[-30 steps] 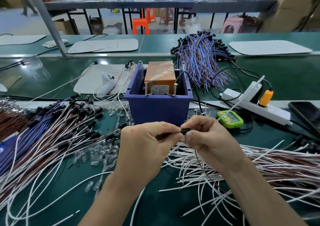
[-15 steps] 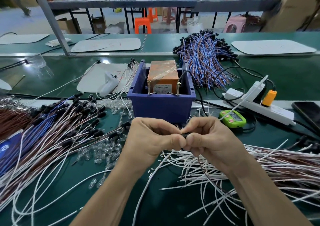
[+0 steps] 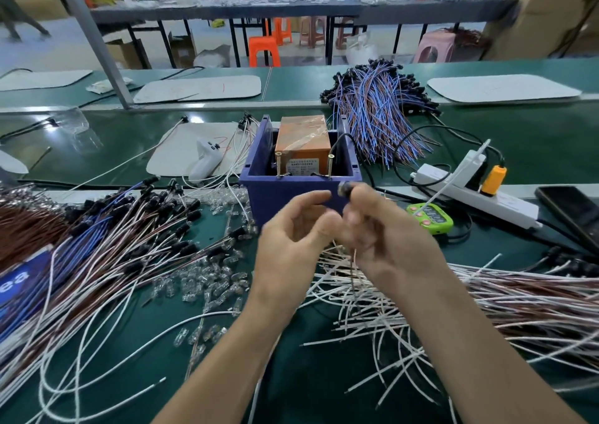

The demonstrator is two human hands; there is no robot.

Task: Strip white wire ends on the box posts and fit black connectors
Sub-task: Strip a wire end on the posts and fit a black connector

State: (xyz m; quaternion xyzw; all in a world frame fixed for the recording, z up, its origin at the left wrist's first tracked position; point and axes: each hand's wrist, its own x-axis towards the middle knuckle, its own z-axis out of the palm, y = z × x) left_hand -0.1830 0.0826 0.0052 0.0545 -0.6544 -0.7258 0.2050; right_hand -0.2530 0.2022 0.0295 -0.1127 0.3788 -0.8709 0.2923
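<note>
White wires (image 3: 372, 323) lie loose on the green bench (image 3: 324, 391) at lower right. At centre frame the left hand (image 3: 291, 245) is released, its fingers loosely curved around nothing. Just right of it, the right hand (image 3: 385, 242) pinches a black connector (image 3: 345, 187) at its fingertips, with a thin wire (image 3: 354, 261) hanging below. Behind stands the blue box (image 3: 265, 196) with two upright posts (image 3: 278, 164).

Left hand (image 3: 291, 251) slack, right (image 3: 389, 238) seemingly tight
</note>
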